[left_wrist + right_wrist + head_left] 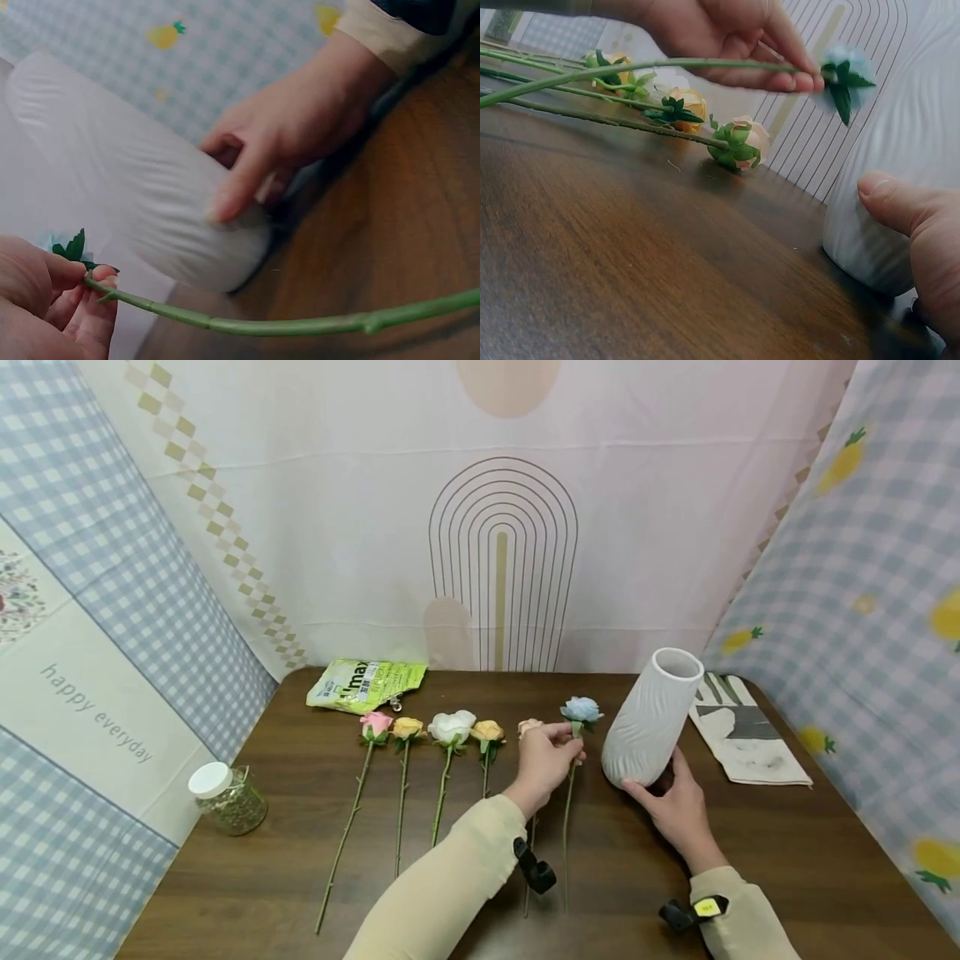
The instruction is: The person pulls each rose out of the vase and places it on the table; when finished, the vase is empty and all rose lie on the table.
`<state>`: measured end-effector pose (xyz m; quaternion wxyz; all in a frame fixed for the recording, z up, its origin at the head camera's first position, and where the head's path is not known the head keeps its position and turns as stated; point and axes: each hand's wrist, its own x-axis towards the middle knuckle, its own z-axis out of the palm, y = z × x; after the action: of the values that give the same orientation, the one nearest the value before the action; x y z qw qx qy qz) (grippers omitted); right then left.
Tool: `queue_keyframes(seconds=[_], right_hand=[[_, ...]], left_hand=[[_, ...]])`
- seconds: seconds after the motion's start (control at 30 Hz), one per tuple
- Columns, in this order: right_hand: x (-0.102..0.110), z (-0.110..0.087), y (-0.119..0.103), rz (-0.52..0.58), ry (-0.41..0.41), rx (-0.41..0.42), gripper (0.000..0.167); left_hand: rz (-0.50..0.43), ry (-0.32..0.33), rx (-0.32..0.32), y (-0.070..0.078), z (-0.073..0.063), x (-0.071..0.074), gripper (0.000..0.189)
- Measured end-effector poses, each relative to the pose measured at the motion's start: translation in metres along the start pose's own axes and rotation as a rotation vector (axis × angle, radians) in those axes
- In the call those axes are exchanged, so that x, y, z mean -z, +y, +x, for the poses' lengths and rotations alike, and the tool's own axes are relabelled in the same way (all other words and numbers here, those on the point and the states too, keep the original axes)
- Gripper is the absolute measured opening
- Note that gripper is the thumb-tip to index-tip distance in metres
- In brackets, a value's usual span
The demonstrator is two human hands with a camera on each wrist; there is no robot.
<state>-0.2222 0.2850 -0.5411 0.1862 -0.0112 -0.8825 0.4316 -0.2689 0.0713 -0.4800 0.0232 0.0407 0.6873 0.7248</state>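
My left hand (543,764) pinches the green stem of a blue artificial rose (581,709) just under its bloom. In the right wrist view the rose's stem (667,64) slants above the table, its leaves spread below the bloom. A white ribbed vase (647,722) leans to the right in the head view, its mouth uppermost. Around its lower part my right hand (681,814) grips it, with the thumb (889,201) on the near side. The blue bloom is beside the vase, outside its mouth. A pale pink rose (529,725) lies partly hidden behind my left hand.
Left of my hands lie a pink rose (376,725), a white rose (452,727) and two yellow roses, stems toward me. A green packet (367,685) is at the back edge, a lidded jar (228,800) at far left, and a folded cloth (750,739) right of the vase.
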Motion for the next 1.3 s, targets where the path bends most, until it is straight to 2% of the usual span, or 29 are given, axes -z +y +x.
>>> queue_keyframes(seconds=[0.07,0.13,0.23,0.33,0.63,1.0,1.3], right_hand=[[0.0,0.0,0.0,-0.004,0.004,0.008,0.101],[0.0,0.001,0.0,0.001,0.007,0.016,0.1],[0.0,0.0,0.0,0.0,0.012,0.022,0.1],[0.0,0.0,0.001,-0.01,0.016,0.02,0.099],[0.001,-0.001,-0.001,-0.016,0.018,0.016,0.098],[0.001,-0.001,-0.003,-0.015,0.009,0.003,0.099],[0.001,-0.001,-0.001,-0.014,0.007,0.001,0.101]], left_hand=[[0.033,0.013,0.013,-0.007,-0.001,-0.004,0.019],[0.114,0.042,0.008,-0.014,-0.003,-0.007,0.018],[0.248,0.09,-0.029,-0.023,-0.006,-0.01,0.016],[0.322,0.121,-0.068,-0.03,-0.01,-0.012,0.014],[0.336,0.15,-0.057,-0.038,-0.011,-0.012,0.014],[0.261,0.171,0.022,-0.039,-0.004,-0.01,0.013],[0.269,0.19,0.062,-0.037,-0.003,-0.009,0.011]])
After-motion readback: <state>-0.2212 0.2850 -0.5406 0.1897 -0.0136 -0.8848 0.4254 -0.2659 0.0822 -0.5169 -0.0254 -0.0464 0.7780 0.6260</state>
